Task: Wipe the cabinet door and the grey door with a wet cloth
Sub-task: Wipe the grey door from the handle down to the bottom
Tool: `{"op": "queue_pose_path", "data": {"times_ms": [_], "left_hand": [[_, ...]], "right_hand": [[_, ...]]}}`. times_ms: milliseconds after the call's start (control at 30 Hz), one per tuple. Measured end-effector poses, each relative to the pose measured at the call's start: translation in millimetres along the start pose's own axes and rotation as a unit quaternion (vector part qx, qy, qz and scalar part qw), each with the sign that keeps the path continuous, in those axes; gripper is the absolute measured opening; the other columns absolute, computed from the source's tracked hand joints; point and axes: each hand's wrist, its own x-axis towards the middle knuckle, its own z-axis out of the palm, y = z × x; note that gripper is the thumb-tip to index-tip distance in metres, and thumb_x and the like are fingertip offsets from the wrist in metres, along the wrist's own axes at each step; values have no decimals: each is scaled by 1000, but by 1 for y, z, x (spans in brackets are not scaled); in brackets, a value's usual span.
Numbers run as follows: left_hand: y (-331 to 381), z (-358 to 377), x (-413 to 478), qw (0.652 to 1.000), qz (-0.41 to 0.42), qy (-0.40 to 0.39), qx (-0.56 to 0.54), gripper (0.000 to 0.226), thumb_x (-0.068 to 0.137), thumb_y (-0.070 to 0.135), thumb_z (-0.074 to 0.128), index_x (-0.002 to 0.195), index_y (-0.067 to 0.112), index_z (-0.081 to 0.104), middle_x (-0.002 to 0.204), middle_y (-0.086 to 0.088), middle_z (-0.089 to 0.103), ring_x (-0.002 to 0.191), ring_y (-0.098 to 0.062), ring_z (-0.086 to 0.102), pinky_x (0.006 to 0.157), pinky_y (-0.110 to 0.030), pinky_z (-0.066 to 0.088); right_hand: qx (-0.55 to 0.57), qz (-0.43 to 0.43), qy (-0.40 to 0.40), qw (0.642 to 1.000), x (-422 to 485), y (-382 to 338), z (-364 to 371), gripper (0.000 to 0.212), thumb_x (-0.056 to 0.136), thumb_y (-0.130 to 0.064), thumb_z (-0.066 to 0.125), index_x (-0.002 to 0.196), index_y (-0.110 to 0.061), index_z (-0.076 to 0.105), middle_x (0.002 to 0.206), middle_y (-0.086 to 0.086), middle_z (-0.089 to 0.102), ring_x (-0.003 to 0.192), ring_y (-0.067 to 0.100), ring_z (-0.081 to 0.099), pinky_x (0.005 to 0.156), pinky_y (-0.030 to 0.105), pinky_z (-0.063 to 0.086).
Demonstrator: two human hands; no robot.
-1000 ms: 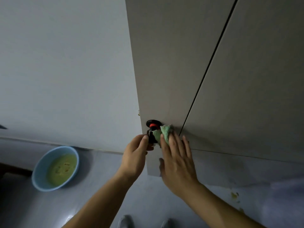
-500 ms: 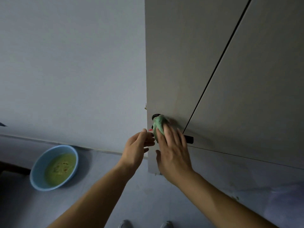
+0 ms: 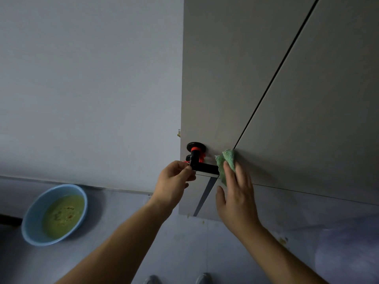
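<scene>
The right hand [image 3: 235, 193] has slid the green cloth [image 3: 226, 162] rightward off the black handle [image 3: 200, 160], which it covered half a second ago, onto the door panel beside it. The handle's lever is uncovered again, and the left hand [image 3: 174, 181] now pinches its near end.

1. Your single head-worn wide-angle camera looks forward and down, close to the grey door [image 3: 225, 78], which fills the frame from twelve to three o'clock.
2. Both forearms enter from six o'clock; the floor [image 3: 127, 206] and a blue basin [image 3: 30, 218] sit at eight o'clock.
3. No second view shares the scene.
</scene>
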Motion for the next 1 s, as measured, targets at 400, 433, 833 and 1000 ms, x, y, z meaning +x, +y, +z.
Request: {"op": "queue_pose_path", "data": {"times_ms": [400,433,833,1000], "left_hand": [[2,-7,5,1000,-4,-17,16,16,105,20,55,95,14,67,99,-8,76,97,-21,73,93,-42,55],[2,-8,5,1000,-4,-19,18,16,105,21,55,96,15,67,99,-8,75,98,-21,72,91,-39,56],[4,-17,11,999,-26,-19,-22,21,96,32,69,102,13,67,96,-8,73,92,-20,71,95,-47,59],[3,-23,14,998,-37,-40,-43,14,102,25,58,103,13,64,103,-9,73,99,-23,71,96,-46,55]], "right_hand": [[435,404,76,801,21,-32,-12,24,105,-21,53,126,-20,65,117,-1,67,105,17,64,77,8,45],[480,433,80,759,20,-33,-11,19,105,-21,54,116,-23,69,112,2,71,105,23,68,83,21,52],[726,479,4,494,42,-102,8,23,105,-12,50,116,-3,68,112,20,74,86,25,74,82,35,57],[735,455,37,502,43,-80,-3,20,103,-10,52,106,-8,71,103,13,75,81,20,73,79,31,59]]}}
